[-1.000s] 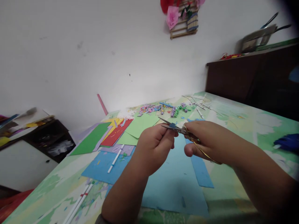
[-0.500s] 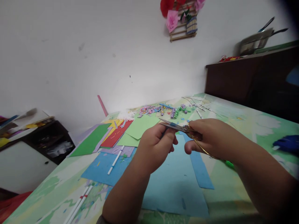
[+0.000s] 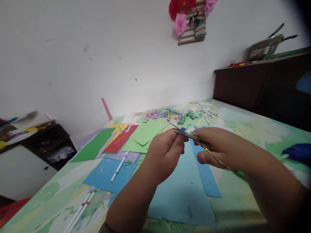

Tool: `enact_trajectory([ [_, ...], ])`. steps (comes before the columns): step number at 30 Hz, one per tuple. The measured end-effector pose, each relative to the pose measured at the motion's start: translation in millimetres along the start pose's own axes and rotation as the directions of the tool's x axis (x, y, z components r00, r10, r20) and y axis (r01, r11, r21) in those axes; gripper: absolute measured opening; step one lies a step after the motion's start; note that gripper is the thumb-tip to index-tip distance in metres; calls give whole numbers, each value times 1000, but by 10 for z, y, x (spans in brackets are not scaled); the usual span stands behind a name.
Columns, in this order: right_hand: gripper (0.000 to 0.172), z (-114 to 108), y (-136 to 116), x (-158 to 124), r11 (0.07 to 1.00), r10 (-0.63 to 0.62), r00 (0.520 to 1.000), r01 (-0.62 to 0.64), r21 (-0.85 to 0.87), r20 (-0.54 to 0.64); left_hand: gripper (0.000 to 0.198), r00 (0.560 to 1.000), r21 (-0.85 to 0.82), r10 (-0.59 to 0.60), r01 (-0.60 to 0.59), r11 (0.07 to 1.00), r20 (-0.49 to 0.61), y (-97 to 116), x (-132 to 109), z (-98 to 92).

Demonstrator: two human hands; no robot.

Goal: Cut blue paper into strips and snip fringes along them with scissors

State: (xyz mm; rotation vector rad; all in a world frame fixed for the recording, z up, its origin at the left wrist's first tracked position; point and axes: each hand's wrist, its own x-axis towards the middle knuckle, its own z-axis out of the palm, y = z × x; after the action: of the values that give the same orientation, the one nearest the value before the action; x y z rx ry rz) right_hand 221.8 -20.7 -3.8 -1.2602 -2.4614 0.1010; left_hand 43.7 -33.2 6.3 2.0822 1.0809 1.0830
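Note:
My left hand [image 3: 163, 152] pinches a small dark blue piece of paper or foam [image 3: 182, 130] between thumb and fingers, above the table. My right hand [image 3: 222, 144] grips a pair of scissors [image 3: 192, 136] with gold-coloured handles. Their blades point left and stand apart, with the blue piece between them, close to my left fingertips. Part of the handles is hidden by my right fingers. Below both hands lies a light blue sheet [image 3: 181, 191], with a darker blue strip [image 3: 208, 179] along its right side.
Left of my hands lie a blue sheet [image 3: 100, 176], a white stick [image 3: 119, 166], light green sheets [image 3: 143, 132], a red sheet [image 3: 121, 140] and a green sheet [image 3: 94, 147]. Paper scraps [image 3: 153, 115] and curled strips [image 3: 181, 118] sit farther back. A dark blue object [image 3: 297, 152] rests at the right.
The scissor blades have spread farther apart around the blue piece. My right hand has shifted slightly down and right. The view has moved a little.

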Motion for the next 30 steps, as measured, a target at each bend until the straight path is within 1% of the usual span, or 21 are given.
enact_trajectory([
  [4,48,23,14,10,997,3,1000,-6,-72,-31,26,1000,26,8,-7,1000,-24,8,-5,-3],
  [8,47,31,21,10,993,10,999,-14,-116,-36,27,1000,22,12,-12,1000,-4,12,-9,-27],
  [13,48,17,17,16,992,22,999,-27,-121,-42,23,999,-70,-27,29,997,34,17,-13,-38],
  [16,48,6,17,26,988,36,998,-44,-145,-59,21,995,-173,-87,96,980,57,37,-6,-31],
  [18,48,-1,16,31,987,39,996,-50,-150,-75,20,991,-220,-122,131,967,52,55,3,-27],
  [21,49,-7,18,35,989,42,996,-52,-135,-79,20,989,-209,-143,145,967,22,73,12,-27],
  [26,47,-10,21,36,991,71,995,-78,-110,-66,16,990,-207,-134,139,968,36,57,10,-30],
  [30,47,-17,18,36,992,64,997,-69,-104,-47,15,988,-180,-150,143,973,-24,41,21,-30],
])
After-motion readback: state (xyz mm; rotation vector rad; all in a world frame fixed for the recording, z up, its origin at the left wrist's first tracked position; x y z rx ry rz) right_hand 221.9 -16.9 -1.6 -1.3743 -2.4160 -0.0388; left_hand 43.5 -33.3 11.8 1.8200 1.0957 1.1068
